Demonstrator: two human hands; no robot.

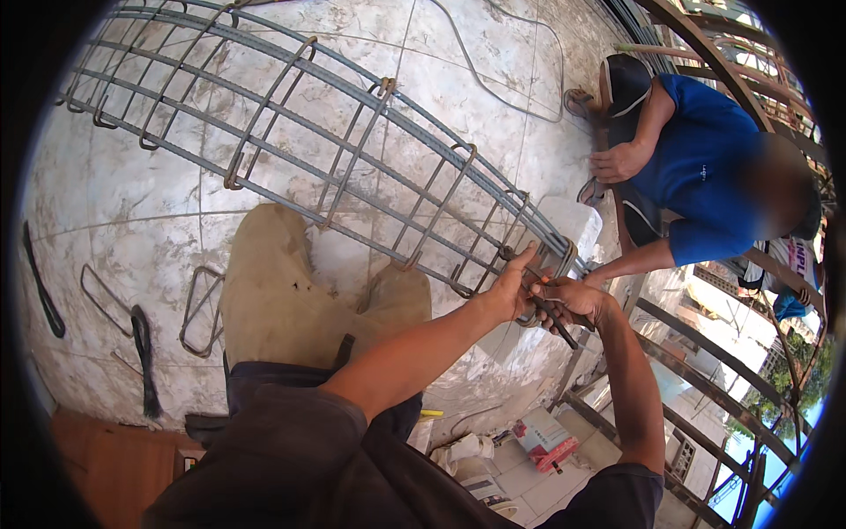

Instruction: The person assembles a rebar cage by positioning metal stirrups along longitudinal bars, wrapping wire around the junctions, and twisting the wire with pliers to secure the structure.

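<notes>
A long cage of steel rebar (348,172), with square stirrups around straight bars, runs from the far left to the near right. At its right end my left hand (508,286) is closed around the bars, thumb raised along a stirrup. Close beside it, my right hand (577,301) grips a dark metal hand tool (557,319) whose rod-like end points down to the right. Its working end is hidden among the fingers and bars, so its exact kind cannot be told. A co-worker's hand (597,275) reaches to the same end of the cage, next to my right hand.
A co-worker in a blue shirt (714,167) crouches at the right. Loose bent stirrups (201,310) and dark bundles of tie wire (141,353) lie on the floor at left. A metal railing (705,383) borders the right. A bucket (487,494) and box (545,438) stand near the bottom.
</notes>
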